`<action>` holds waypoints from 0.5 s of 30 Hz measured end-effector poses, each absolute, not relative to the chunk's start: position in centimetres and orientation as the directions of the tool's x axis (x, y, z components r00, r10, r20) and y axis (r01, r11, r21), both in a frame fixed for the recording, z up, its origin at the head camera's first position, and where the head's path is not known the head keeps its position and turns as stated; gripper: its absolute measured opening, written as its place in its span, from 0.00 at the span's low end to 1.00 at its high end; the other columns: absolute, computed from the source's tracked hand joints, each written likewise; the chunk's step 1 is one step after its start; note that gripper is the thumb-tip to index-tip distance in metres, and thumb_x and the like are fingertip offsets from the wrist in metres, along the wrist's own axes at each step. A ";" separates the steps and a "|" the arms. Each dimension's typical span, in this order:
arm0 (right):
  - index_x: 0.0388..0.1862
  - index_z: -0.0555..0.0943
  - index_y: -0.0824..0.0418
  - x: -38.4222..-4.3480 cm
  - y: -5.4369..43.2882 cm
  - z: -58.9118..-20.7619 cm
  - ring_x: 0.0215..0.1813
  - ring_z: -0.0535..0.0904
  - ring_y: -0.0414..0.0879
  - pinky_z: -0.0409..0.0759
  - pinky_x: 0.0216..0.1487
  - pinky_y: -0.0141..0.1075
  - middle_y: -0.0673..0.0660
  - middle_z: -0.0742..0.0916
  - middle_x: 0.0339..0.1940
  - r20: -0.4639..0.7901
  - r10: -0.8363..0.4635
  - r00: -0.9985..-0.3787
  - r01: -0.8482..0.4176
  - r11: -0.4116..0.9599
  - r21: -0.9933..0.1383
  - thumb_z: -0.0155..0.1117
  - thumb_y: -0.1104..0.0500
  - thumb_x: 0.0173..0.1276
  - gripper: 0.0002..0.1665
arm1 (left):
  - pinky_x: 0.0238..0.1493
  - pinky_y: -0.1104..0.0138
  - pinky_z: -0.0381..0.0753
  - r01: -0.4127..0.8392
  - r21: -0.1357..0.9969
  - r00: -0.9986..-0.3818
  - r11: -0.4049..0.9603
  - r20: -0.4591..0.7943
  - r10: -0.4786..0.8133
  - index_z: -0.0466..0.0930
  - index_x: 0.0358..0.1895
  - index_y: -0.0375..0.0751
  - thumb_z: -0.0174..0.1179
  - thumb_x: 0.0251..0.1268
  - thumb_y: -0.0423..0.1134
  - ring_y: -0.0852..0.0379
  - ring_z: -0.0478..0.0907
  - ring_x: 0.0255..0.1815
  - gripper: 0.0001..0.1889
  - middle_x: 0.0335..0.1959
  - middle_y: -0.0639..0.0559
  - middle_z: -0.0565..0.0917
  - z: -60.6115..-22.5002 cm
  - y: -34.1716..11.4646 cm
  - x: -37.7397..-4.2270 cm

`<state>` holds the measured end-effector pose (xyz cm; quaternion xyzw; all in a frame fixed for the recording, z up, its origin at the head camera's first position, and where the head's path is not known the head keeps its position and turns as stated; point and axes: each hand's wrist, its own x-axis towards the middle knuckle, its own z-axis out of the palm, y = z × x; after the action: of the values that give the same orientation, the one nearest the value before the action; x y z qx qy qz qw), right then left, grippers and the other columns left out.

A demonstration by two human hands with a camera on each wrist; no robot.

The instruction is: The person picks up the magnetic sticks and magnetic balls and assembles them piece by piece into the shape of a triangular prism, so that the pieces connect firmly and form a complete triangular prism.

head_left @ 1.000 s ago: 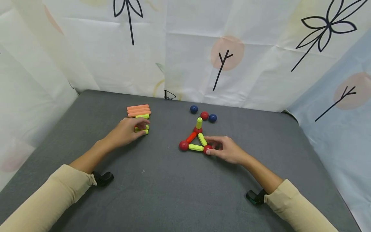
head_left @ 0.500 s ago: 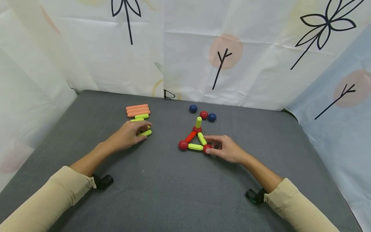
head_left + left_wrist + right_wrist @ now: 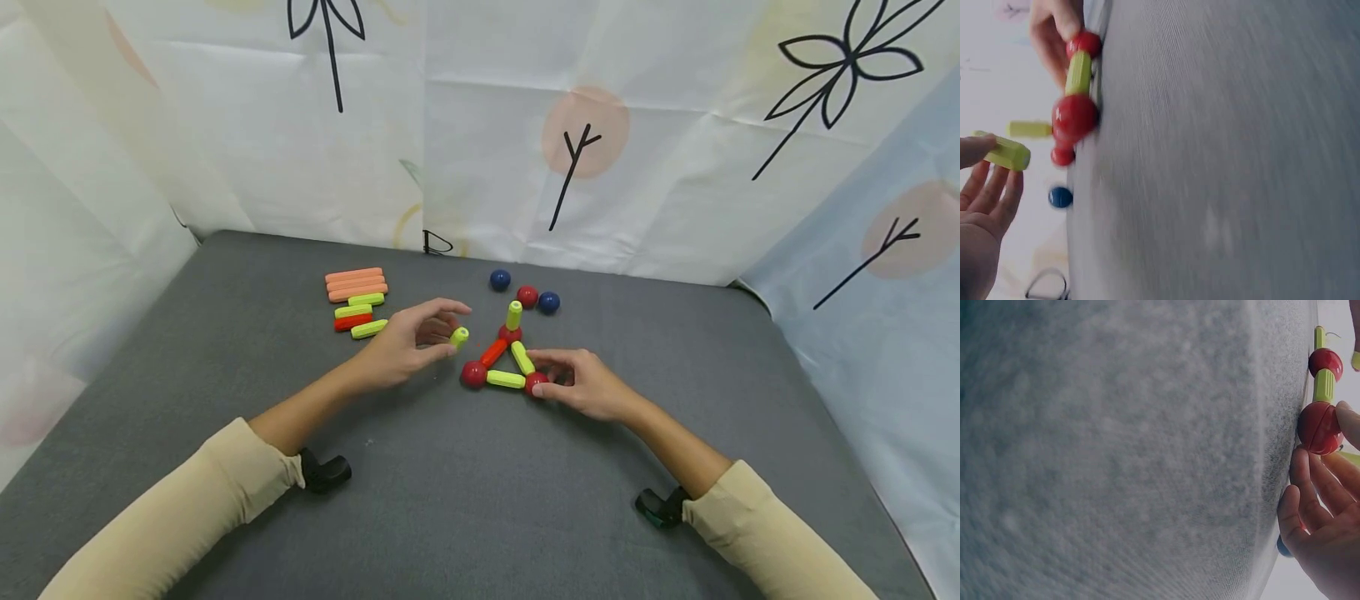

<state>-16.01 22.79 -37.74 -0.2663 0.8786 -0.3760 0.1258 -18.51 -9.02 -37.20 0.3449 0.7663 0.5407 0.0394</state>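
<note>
My left hand [image 3: 408, 346] pinches a short yellow-green rod [image 3: 1009, 154] between thumb and fingers, raised above the table and left of a triangle of balls and rods. The triangle's corners are three red balls. Two yellow-green rods [image 3: 506, 379] and one red rod [image 3: 493, 353] join them. From the far corner ball [image 3: 510, 335] another yellow-green rod [image 3: 513, 315] stands upright. With thumb and fingertips my right hand [image 3: 581, 385] holds the near right ball [image 3: 1320, 428]. The near left ball [image 3: 474, 374] lies close to the left hand's thumb.
Behind the triangle lie two blue balls [image 3: 500, 280] and a loose red ball [image 3: 527, 297]. At the back left are orange rods [image 3: 356, 284], a red rod [image 3: 353, 322] and several yellow-green rods [image 3: 366, 299]. A printed cloth [image 3: 480, 150] rises behind the grey table [image 3: 450, 517].
My left hand has picked a yellow-green rod from the group at the left and carried it right, close to the triangle. My right hand stays on its ball.
</note>
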 end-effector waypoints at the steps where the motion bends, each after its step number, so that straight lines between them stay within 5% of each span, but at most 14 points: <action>1: 0.67 0.75 0.65 -16.0 22.8 -37.7 0.42 0.78 0.48 0.75 0.35 0.33 0.55 0.86 0.48 -0.021 -0.563 -0.826 -0.374 0.576 -0.727 0.70 0.57 0.67 0.31 | 0.59 0.59 0.78 0.482 0.863 -0.753 0.152 0.320 0.575 0.72 0.64 0.36 0.65 0.63 0.25 0.50 0.79 0.54 0.26 0.52 0.44 0.80 -37.2 -8.6 -18.4; 15: 0.68 0.75 0.64 -15.9 22.6 -37.5 0.43 0.78 0.47 0.76 0.37 0.33 0.56 0.86 0.50 -0.031 -0.557 -0.830 -0.366 0.587 -0.722 0.70 0.57 0.67 0.31 | 0.55 0.58 0.81 0.454 0.880 -0.725 0.139 0.275 0.631 0.74 0.62 0.35 0.66 0.62 0.26 0.51 0.79 0.48 0.24 0.46 0.46 0.79 -38.5 -6.5 -18.4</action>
<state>-15.91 22.65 -37.54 -0.2617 0.8815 -0.3716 0.1279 -18.43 -6.47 -38.46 0.3617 0.7504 0.5473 0.0809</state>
